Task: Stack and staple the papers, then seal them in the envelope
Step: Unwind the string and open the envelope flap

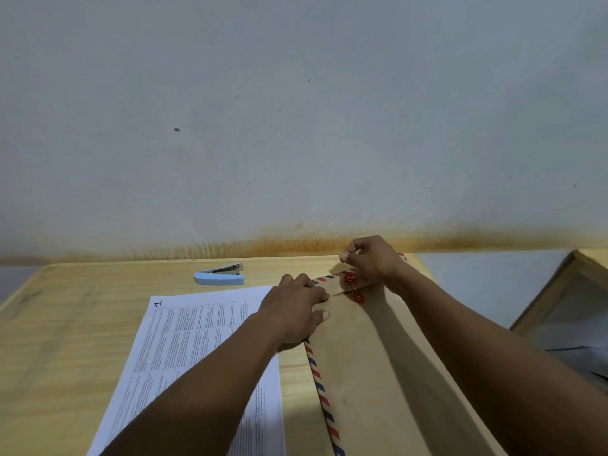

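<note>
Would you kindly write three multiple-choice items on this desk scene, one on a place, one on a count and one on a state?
1. Where does the stapler lie?
A. On the envelope
B. On the desk beyond the printed sheet
C. In the left hand

2. How many red discs show on the envelope?
A. One
B. Two
C. Four

3. What is the right hand doing?
A. Lying flat on the printed sheet
B. Pinching the closure string above the flap
C. Gripping the stapler

Answers: 1 B, it sits on bare desk past the printed sheet. 2 B, one disc on the flap, one just below it. 3 B, its fingertips are pinched by the upper disc while the left hand presses the envelope.
</note>
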{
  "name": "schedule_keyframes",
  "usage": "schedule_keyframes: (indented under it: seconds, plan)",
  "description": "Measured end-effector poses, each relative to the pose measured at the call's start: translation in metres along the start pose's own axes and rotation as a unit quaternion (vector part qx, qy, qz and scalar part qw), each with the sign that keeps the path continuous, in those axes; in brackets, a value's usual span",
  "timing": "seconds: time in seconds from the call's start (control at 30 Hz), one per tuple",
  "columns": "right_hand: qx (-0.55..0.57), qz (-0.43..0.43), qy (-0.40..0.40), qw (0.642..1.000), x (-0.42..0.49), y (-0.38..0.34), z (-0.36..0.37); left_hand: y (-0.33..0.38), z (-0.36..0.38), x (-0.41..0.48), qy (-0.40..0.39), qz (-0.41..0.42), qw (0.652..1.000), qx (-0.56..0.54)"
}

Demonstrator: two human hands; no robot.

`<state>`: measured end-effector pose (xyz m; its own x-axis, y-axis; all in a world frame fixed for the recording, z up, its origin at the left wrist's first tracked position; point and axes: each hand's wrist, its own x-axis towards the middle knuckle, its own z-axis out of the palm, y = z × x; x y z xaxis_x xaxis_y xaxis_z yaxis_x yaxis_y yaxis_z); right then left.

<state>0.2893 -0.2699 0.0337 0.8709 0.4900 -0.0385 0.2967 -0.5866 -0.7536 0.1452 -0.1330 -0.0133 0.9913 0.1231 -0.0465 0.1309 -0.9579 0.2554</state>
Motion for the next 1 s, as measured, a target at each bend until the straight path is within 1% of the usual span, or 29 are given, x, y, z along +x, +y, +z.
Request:
schedule_keyframes:
  seconds: [0.1,0.17,0.23,0.3,0.37,0.43,0.5,0.57,0.67,0.73,0.87,1.0]
  plan:
    - [0.031,-0.049,-0.006,0.998,-0.006,-0.002,0.017,-0.001,0.001,0.000,0.002,0.001,1.000,0.000]
    - [0.059,-0.076,-0.024,0.995,-0.013,-0.001,0.022,-0.001,0.001,0.000,0.004,0.002,1.000,0.002]
    - [0.122,-0.070,-0.059,0.988,-0.023,-0.001,0.018,-0.001,0.002,0.000,0.005,0.002,1.000,0.003]
    - [0.194,-0.055,-0.101,0.974,-0.034,0.001,0.012,-0.001,0.003,0.000,0.006,0.002,1.000,0.001]
    - [0.221,-0.037,-0.140,0.965,-0.041,0.005,0.005,-0.001,0.003,0.000,0.007,0.002,1.000,-0.002]
    - [0.212,-0.012,-0.164,0.963,-0.044,0.012,-0.001,-0.002,0.003,0.000,0.005,0.002,1.000,-0.001]
    - [0.167,0.009,-0.145,0.975,-0.043,0.018,-0.007,-0.001,0.003,0.000,0.002,0.003,1.000,0.002]
    - [0.115,0.011,-0.102,0.988,-0.041,0.023,-0.015,-0.001,0.003,0.000,0.002,0.003,1.000,0.006]
    - [0.091,-0.005,-0.034,0.995,-0.034,0.023,-0.023,-0.001,0.004,-0.001,0.006,0.004,1.000,0.012]
    - [0.075,-0.018,-0.004,0.997,-0.025,0.016,-0.024,0.000,0.004,0.000,0.006,0.003,1.000,0.011]
    - [0.029,-0.047,0.019,0.998,-0.006,-0.005,-0.019,-0.002,0.006,-0.001,0.016,0.008,1.000,0.022]
    - [0.022,-0.053,0.023,0.998,0.007,-0.015,-0.018,-0.003,0.008,-0.006,0.054,0.047,0.996,0.049]
